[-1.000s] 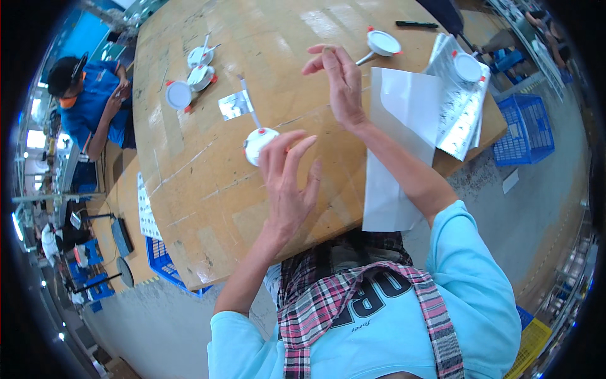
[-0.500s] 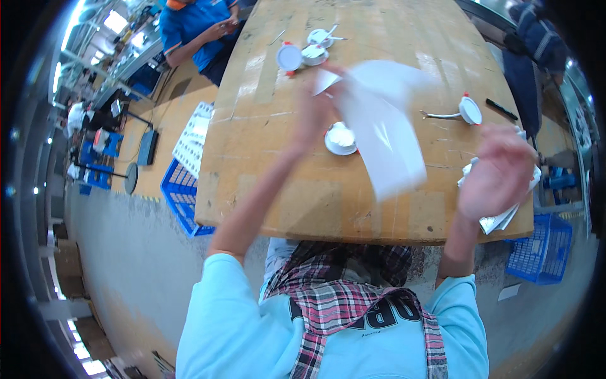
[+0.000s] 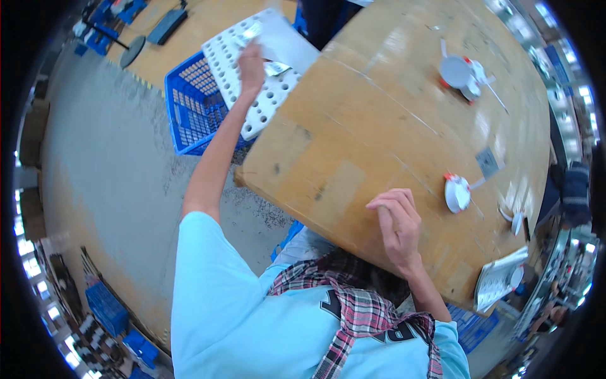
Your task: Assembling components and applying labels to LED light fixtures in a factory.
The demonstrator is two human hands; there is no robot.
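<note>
Left grip (image 3: 251, 72): pinching white sheet (image 3: 289, 43), blurred, upper left of frame, over holed board (image 3: 264, 108). Handling: best kept level and lightly taut, lest it fold. Left arm: outstretched, nearly straight. Right hand (image 3: 399, 228): loosely curled, seemingly unladen, over tabletop (image 3: 347, 126), right of centre; forearm slanting up-left.

A head-worn fisheye looks down over the hands (image 3: 400, 228) and tabletop (image 3: 356, 136).

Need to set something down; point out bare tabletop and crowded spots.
Free: the table between the perforated white board, the right hand and the clustered round fixtures. Crowded: around those fixtures; the right side, with silver sheets and a black pen; the board, under the left hand.
</note>
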